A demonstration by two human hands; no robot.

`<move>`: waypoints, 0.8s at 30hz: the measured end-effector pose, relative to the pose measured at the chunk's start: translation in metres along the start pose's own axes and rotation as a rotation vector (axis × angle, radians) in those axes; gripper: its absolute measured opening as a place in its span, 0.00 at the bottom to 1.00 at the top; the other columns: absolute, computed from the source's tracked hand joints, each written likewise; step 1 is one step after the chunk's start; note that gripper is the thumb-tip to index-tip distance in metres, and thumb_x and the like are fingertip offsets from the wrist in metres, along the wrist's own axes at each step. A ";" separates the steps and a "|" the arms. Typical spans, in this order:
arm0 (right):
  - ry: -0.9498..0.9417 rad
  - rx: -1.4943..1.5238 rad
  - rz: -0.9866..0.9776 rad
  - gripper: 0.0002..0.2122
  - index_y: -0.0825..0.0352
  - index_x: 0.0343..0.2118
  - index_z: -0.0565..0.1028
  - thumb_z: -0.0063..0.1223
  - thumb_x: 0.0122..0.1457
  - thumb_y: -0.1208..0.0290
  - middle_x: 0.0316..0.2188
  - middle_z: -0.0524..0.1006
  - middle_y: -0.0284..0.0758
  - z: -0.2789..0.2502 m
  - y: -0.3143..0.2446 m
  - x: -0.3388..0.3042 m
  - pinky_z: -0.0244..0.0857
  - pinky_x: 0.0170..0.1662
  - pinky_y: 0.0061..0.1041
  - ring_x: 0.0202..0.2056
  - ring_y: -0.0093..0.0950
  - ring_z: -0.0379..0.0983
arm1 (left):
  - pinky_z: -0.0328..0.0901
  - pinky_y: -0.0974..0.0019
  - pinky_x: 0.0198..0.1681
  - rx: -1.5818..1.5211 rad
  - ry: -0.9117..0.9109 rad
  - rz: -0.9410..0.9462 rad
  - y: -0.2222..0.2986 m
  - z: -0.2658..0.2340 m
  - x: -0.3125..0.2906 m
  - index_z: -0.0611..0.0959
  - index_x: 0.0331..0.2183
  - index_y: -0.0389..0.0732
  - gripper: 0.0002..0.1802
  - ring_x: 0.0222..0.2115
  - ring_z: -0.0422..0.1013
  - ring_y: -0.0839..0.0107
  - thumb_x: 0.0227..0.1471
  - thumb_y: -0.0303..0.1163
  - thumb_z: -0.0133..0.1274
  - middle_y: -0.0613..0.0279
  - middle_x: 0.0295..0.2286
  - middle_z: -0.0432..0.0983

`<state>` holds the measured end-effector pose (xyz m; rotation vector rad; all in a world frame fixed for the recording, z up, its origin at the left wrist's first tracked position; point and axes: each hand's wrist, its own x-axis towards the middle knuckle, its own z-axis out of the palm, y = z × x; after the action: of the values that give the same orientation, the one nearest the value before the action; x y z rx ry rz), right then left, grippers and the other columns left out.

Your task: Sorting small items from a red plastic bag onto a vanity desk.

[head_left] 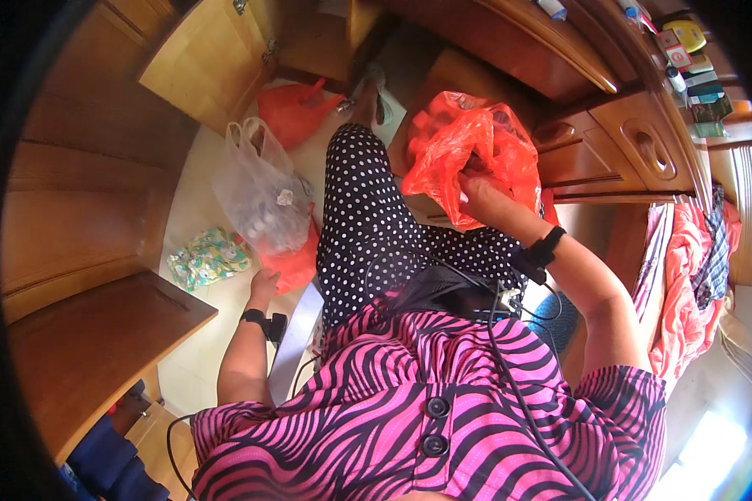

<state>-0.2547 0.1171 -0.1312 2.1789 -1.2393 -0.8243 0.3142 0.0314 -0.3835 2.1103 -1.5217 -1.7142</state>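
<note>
My right hand (480, 194) is at the mouth of a crinkled red plastic bag (510, 138), its fingers closed on the plastic and partly hidden by the folds. What lies inside this bag I cannot make out. Down on the floor to the left, my left hand (264, 286) is by the edge of another red plastic bag (288, 269); its fingers are too small and foreshortened to read. A translucent white plastic bag (255, 188) with loop handles, filled with something unclear, stands against that red bag. Beside them lies a green and yellow patterned bundle (210, 259).
An open wooden cabinet door (209, 63) stands at the far left, with a third red bag (292, 114) below it. Wooden drawers (635, 150) rise at the right, small boxes and bottles (698, 83) above them. A wooden ledge (109, 342) juts out at the left.
</note>
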 end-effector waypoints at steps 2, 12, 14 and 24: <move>-0.009 1.036 0.201 0.15 0.66 0.43 0.73 0.55 0.53 0.67 0.36 0.76 0.46 -0.012 0.014 0.004 0.66 0.42 0.35 0.37 0.42 0.74 | 0.69 0.65 0.23 -0.048 -0.024 -0.021 -0.010 -0.003 -0.001 0.77 0.41 0.30 0.22 0.19 0.72 0.68 0.52 0.39 0.58 0.56 0.26 0.77; -0.054 1.593 0.650 0.17 0.67 0.44 0.75 0.59 0.48 0.75 0.37 0.79 0.39 -0.087 0.115 -0.005 0.68 0.43 0.26 0.41 0.29 0.76 | 0.66 0.66 0.22 -0.043 -0.023 0.156 0.032 0.001 -0.020 0.80 0.27 0.35 0.12 0.21 0.71 0.70 0.53 0.34 0.55 0.60 0.20 0.73; 0.076 1.418 0.703 0.19 0.67 0.46 0.74 0.58 0.49 0.76 0.39 0.78 0.40 -0.061 0.122 -0.014 0.67 0.44 0.27 0.43 0.30 0.75 | 0.67 0.66 0.26 0.021 -0.085 0.180 0.055 0.008 -0.016 0.80 0.29 0.34 0.11 0.22 0.72 0.69 0.52 0.34 0.55 0.59 0.22 0.74; 0.351 1.432 0.667 0.23 0.68 0.49 0.68 0.57 0.49 0.70 0.41 0.76 0.48 -0.078 0.142 0.004 0.67 0.45 0.37 0.44 0.46 0.73 | 0.65 0.69 0.42 -0.242 0.090 0.549 0.264 0.014 -0.070 0.65 0.56 0.32 0.33 0.39 0.69 0.70 0.52 0.33 0.57 0.55 0.45 0.71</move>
<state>-0.2797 0.0577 0.0174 2.2168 -2.5163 1.0045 0.1384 -0.0521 -0.1907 1.4518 -1.5765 -1.4866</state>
